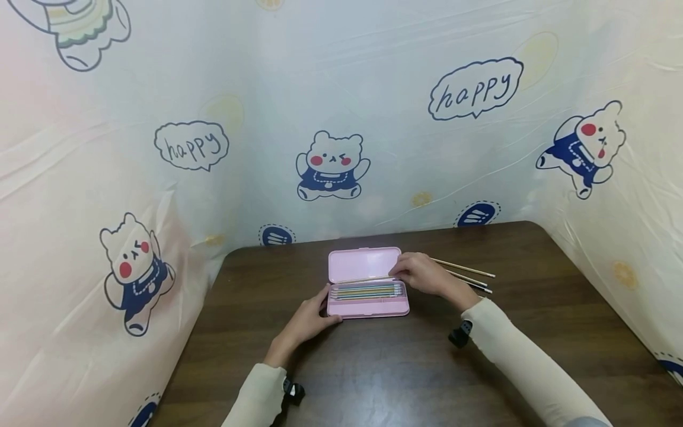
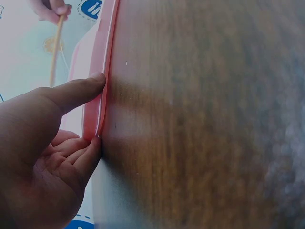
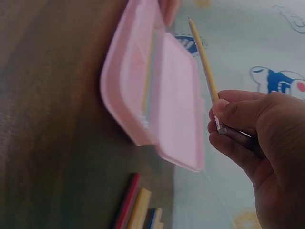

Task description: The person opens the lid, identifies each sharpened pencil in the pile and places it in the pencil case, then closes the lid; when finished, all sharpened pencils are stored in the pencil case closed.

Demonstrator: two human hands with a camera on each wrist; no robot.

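Observation:
A pink pencil case (image 1: 354,308) lies on the table with its lid (image 1: 363,264) folded back. Several pencils (image 1: 368,290) lie side by side inside it. My left hand (image 1: 308,321) holds the case at its near left corner, thumb on the front wall and fingers against the end, as the left wrist view shows. Above the right part of the case, my right hand (image 1: 424,276) pinches a yellow pencil (image 3: 205,64) near its end between thumb and fingers. The pencil's sharpened tip points away from the hand and across the case.
Several loose pencils (image 1: 472,279) lie on the brown wooden table (image 1: 384,367) to the right of the case, partly behind my right hand. A pale printed cloth (image 1: 256,190) hangs along the back and sides of the table.

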